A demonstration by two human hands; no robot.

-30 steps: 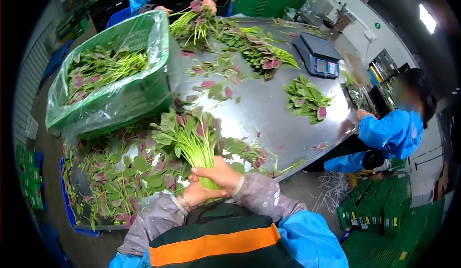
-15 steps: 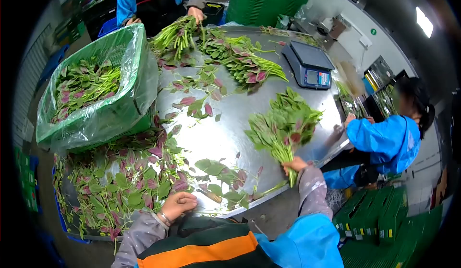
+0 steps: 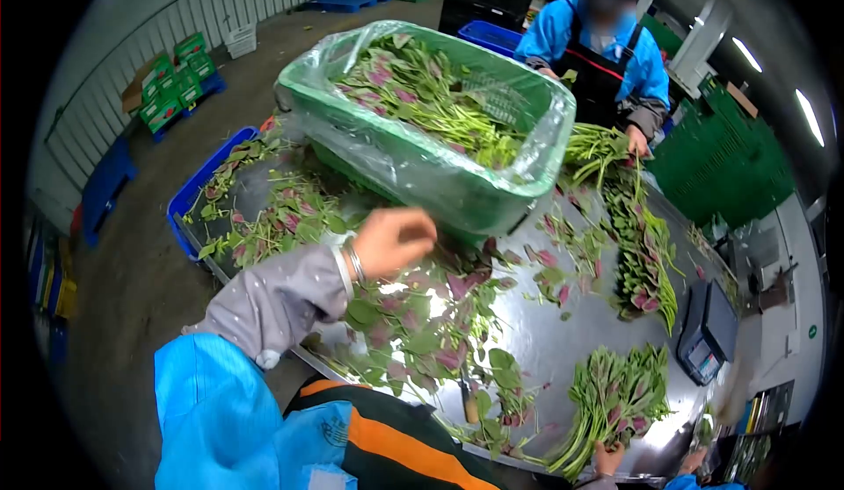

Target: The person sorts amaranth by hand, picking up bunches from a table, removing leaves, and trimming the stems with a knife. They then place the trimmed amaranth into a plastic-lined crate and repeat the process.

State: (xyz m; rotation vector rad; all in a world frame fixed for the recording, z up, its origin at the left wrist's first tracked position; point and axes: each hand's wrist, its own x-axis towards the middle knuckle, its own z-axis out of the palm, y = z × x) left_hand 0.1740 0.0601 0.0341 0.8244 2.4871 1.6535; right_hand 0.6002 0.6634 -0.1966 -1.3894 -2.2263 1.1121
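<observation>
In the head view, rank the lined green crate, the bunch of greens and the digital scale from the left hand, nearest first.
1. lined green crate, just behind the left hand.
2. bunch of greens, at the table's near edge, its stems in the right hand.
3. digital scale, far right.

We see the table (image 3: 571, 341) as bare metal, smooth and glossy, bright where light strikes it. The green crate (image 3: 457, 204) is plastic, lined with thin, shiny, crinkled clear film (image 3: 352, 152). Our sleeve (image 3: 272, 301) is soft grey cloth, the bracelet (image 3: 353, 261) bright metal. The bunch of greens (image 3: 615, 393) looks matt.
</observation>
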